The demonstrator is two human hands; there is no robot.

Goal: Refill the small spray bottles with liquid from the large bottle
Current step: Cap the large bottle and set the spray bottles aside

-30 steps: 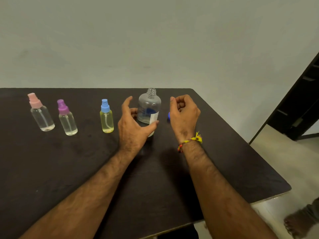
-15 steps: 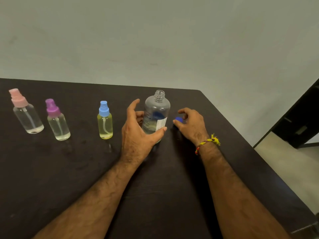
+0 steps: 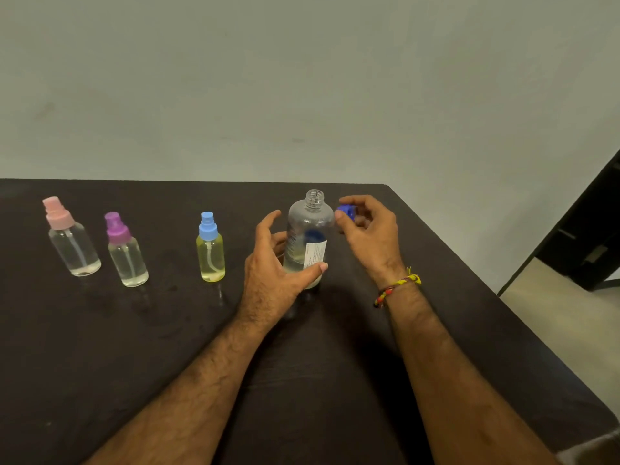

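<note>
The large clear bottle [image 3: 309,229] stands upright and uncapped on the dark table [image 3: 100,347], with a little liquid at its bottom. My left hand [image 3: 273,270] wraps loosely around its lower body, thumb on the label. My right hand [image 3: 369,229] holds the blue cap [image 3: 346,212] in its fingertips, just right of the bottle's neck. Three small spray bottles stand capped to the left: a pink-topped one [image 3: 68,238], a purple-topped one [image 3: 125,251] and a blue-topped one [image 3: 210,248] with yellowish liquid.
The table's right edge [image 3: 503,297] runs diagonally toward me, with pale floor beyond it. A dark door frame [image 3: 590,229] stands at far right. A plain wall rises behind the table.
My right hand has picked the blue cap up off the table and raised it beside the bottle's neck. My left hand stays on the large bottle.
</note>
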